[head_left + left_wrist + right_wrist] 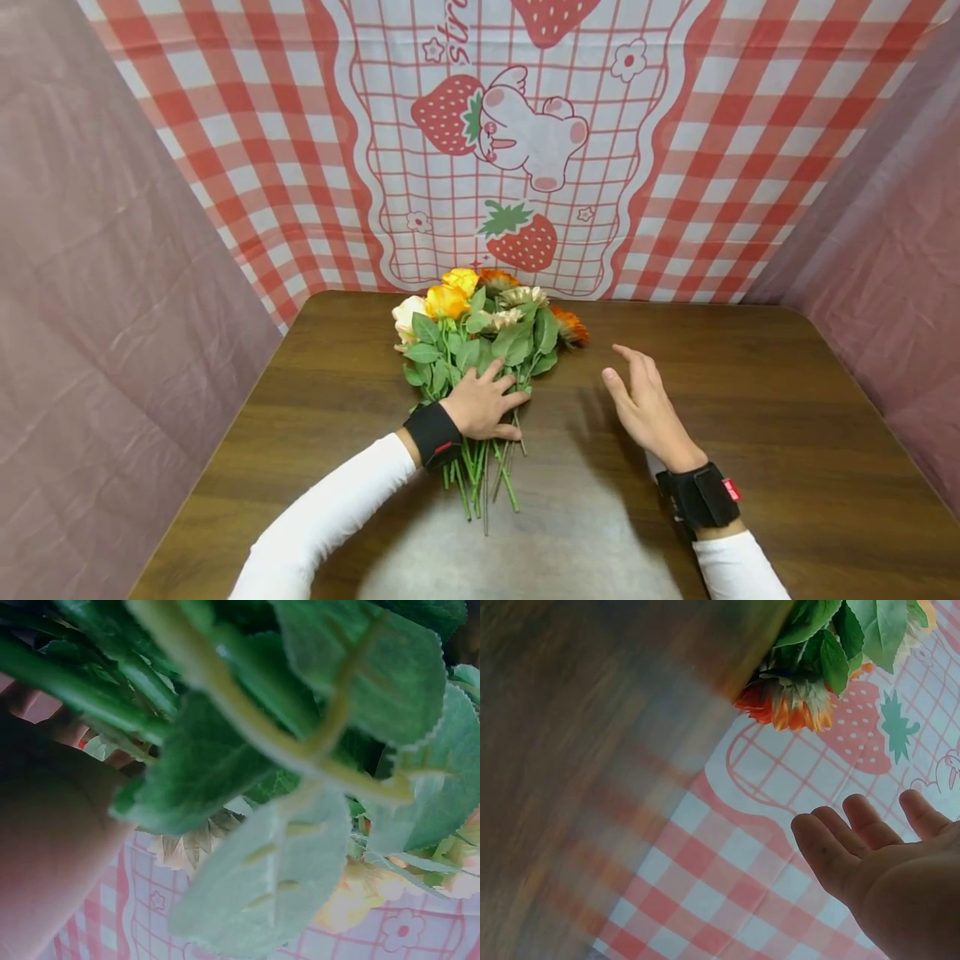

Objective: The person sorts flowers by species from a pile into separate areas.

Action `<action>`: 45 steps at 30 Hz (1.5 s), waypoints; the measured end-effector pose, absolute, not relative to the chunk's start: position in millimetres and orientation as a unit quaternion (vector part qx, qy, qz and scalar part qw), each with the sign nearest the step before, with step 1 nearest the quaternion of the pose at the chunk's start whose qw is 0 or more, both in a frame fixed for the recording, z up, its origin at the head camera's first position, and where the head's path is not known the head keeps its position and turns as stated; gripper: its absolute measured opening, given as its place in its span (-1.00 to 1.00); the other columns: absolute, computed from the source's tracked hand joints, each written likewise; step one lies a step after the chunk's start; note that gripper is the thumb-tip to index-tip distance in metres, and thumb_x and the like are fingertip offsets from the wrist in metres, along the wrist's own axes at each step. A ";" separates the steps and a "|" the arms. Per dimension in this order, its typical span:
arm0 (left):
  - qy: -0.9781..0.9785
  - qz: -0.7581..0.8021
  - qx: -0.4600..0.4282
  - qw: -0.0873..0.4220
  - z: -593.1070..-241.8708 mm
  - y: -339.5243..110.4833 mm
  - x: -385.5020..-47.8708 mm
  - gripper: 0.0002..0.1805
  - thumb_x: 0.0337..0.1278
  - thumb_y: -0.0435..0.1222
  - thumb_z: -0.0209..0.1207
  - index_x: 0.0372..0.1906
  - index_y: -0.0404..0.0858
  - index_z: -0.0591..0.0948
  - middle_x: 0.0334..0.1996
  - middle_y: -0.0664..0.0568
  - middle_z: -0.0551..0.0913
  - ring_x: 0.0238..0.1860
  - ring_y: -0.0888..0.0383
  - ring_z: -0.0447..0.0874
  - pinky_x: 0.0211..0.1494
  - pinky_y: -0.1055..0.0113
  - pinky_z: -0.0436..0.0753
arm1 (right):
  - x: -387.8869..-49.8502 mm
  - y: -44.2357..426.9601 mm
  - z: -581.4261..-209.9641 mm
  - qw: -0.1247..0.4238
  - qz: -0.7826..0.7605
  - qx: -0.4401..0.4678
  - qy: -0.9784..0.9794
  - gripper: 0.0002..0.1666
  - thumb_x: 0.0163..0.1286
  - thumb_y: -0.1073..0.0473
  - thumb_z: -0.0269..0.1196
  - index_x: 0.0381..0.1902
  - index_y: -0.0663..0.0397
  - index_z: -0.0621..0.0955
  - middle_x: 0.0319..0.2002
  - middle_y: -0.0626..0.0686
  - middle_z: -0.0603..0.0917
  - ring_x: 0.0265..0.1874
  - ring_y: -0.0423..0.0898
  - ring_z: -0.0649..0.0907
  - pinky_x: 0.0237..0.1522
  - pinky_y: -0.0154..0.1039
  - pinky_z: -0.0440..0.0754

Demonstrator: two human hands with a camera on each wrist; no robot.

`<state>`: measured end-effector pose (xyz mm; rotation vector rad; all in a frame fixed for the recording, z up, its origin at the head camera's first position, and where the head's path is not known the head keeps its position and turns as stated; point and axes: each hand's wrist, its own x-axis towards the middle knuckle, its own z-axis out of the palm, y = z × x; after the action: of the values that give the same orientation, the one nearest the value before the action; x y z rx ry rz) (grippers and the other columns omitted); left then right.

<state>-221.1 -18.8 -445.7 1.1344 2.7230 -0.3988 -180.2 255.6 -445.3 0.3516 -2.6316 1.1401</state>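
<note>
A bunch of flowers (450,350) lies on the table, blooms toward the back and bare stems (480,487) toward the front. Yellow roses (447,302), cream blooms (522,297) and orange flowers (570,327) show among green leaves. Across the stems rests my left hand (483,405), its fingers spread. Close leaves (262,870) and stems fill most of the left wrist view, beside a dark part of that hand. To the right of the bunch, apart from it, my right hand (648,408) holds nothing; its fingers (870,825) are extended in the right wrist view.
The brown wooden table (750,400) extends on both sides of the flowers. Behind it hangs a red-and-white checked cloth (720,167) with strawberry prints. Pinkish-grey curtains (127,333) stand at the left and right. A black band sits on each wrist.
</note>
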 end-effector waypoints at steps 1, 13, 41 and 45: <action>0.912 -0.135 0.378 0.082 -445.5 -20.4 -221.1 -0.18 0.25 0.38 -0.10 0.55 0.19 0.17 0.52 0.06 0.18 0.58 -0.12 -0.17 0.42 -0.13 0.26 | -180.2 255.4 -445.7 0.124 0.391 0.121 -0.904 -0.35 0.62 -0.04 -0.05 0.45 0.27 0.22 0.37 0.40 0.22 0.39 0.32 0.19 0.29 0.30 0.19; 0.920 -0.133 0.357 0.089 -446.5 -42.0 -223.1 -0.19 0.26 0.37 -0.09 0.54 0.19 0.17 0.52 0.04 0.19 0.57 -0.12 -0.15 0.42 -0.14 0.26 | -178.9 253.6 -448.6 0.164 0.380 0.141 -0.899 -0.53 0.55 0.08 0.10 0.25 0.28 0.45 0.22 0.31 0.44 0.23 0.25 0.43 0.09 0.21 0.41; 0.939 -0.062 0.330 0.079 -443.3 -106.8 -225.8 -0.21 0.23 0.28 0.10 0.48 0.05 0.32 0.43 -0.12 0.32 0.51 -0.25 -0.01 0.31 -0.28 0.32 | -176.1 247.9 -455.0 0.072 0.335 0.187 -0.921 -0.72 0.54 0.14 0.12 -0.02 0.20 0.66 -0.12 0.10 0.73 -0.15 0.01 0.70 -0.12 0.02 0.63; 0.941 -0.053 0.326 0.078 -444.0 -118.0 -226.7 -0.22 0.24 0.26 0.10 0.47 0.01 0.33 0.43 -0.15 0.32 0.50 -0.29 0.00 0.29 -0.30 0.33 | -175.8 247.9 -454.8 0.064 0.330 0.188 -0.923 -0.70 0.54 0.12 0.12 0.00 0.19 0.66 -0.11 0.11 0.73 -0.13 0.01 0.70 -0.11 0.02 0.63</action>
<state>-226.7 -118.0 -444.0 0.9757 2.8162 -0.1589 -175.8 247.9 -454.8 0.5686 -2.7861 0.9971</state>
